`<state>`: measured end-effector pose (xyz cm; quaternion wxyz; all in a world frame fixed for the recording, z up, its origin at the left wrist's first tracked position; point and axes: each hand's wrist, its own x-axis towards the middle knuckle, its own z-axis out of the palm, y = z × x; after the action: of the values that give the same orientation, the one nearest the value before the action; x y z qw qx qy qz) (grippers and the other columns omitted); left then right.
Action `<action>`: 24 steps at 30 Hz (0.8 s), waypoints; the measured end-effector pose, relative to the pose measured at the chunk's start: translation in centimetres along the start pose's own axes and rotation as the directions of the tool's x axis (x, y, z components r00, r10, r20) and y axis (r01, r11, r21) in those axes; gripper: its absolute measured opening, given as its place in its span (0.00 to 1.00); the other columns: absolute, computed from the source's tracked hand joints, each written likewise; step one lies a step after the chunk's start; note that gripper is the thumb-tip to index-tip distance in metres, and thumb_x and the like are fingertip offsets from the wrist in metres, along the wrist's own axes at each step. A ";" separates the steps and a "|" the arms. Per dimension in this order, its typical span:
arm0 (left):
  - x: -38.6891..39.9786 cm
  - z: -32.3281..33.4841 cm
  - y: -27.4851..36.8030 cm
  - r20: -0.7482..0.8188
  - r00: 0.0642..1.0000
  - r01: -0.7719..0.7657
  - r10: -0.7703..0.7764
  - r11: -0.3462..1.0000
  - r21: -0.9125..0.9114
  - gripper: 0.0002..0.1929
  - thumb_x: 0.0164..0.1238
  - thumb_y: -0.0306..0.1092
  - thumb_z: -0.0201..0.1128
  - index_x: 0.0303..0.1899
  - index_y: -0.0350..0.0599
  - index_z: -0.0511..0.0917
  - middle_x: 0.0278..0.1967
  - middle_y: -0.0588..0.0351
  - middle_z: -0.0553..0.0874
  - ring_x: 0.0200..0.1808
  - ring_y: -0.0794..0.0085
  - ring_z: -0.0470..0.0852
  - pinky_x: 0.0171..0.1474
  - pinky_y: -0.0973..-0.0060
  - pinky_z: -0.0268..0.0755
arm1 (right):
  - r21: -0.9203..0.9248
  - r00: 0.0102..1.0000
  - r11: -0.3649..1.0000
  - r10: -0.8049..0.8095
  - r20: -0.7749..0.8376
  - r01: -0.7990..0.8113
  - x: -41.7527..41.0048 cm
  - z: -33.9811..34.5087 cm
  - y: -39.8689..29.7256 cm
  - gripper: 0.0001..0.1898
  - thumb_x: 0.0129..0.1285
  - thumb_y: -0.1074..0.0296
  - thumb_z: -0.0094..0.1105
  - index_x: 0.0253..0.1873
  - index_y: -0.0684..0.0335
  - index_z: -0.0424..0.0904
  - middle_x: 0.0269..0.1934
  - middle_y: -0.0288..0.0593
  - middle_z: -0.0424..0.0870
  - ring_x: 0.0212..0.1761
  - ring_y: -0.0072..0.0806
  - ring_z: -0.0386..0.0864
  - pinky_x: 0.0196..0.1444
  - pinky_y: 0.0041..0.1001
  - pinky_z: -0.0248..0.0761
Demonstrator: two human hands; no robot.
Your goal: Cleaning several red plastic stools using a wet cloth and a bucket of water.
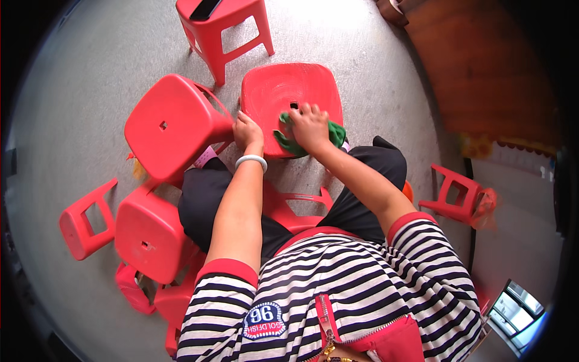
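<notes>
A red plastic stool [285, 86] with a square hole in its seat stands in front of my knees. Its seat shines with wet-looking swirl marks. My right hand [312, 126] presses a bunched green cloth [337, 134] onto the near right part of this seat, close to the hole. With a white bangle at the wrist, my left hand [249, 131] holds the seat's left edge; part of its grip is hidden. Just left of that hand, a second red stool [156, 131] is tilted, its seat turned up toward me.
Farther off, another red stool [203, 31] carries a black phone [205, 9]. More red stools [144, 233] crowd my left side. To the right lies a red stool [454, 192] beside an orange-red plastic bag [485, 209]. A brown wooden panel [488, 68] borders the grey floor.
</notes>
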<state>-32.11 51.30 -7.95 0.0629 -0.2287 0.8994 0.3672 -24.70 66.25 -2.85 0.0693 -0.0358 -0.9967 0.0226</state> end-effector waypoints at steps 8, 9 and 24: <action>0.4 0.8 -0.9 -0.024 0.999 -0.048 0.047 0.999 -0.023 0.30 0.80 0.52 0.36 0.45 0.35 0.82 0.46 0.34 0.84 0.48 0.35 0.81 0.52 0.46 0.73 | -0.029 0.992 0.995 -0.097 -0.077 0.095 -0.1 1.6 -0.8 0.07 0.60 0.63 0.56 0.43 0.45 0.80 0.43 0.39 0.78 0.49 0.39 0.77 0.44 0.44 0.65; 0.7 0.5 -1.3 -0.032 0.999 -0.034 0.034 0.999 -0.017 0.30 0.80 0.52 0.36 0.45 0.35 0.82 0.46 0.34 0.84 0.48 0.35 0.81 0.52 0.46 0.73 | -0.018 0.992 0.994 -0.108 -0.071 0.107 -1.5 1.2 -1.0 0.07 0.60 0.63 0.56 0.43 0.45 0.80 0.43 0.39 0.78 0.49 0.39 0.77 0.44 0.44 0.65; 0.1 -0.3 0.1 0.019 1.000 -0.004 0.004 1.000 -0.015 0.30 0.80 0.51 0.36 0.48 0.34 0.82 0.45 0.34 0.85 0.49 0.36 0.82 0.53 0.48 0.73 | 0.092 0.984 0.980 -0.179 -0.007 0.179 -3.0 -0.1 0.2 0.06 0.58 0.64 0.57 0.40 0.47 0.79 0.41 0.38 0.78 0.46 0.38 0.78 0.42 0.44 0.66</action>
<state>-32.25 51.05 -7.70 0.0692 -0.2239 0.8964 0.3762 -21.74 66.25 -3.12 0.0718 0.0572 -0.9938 0.0622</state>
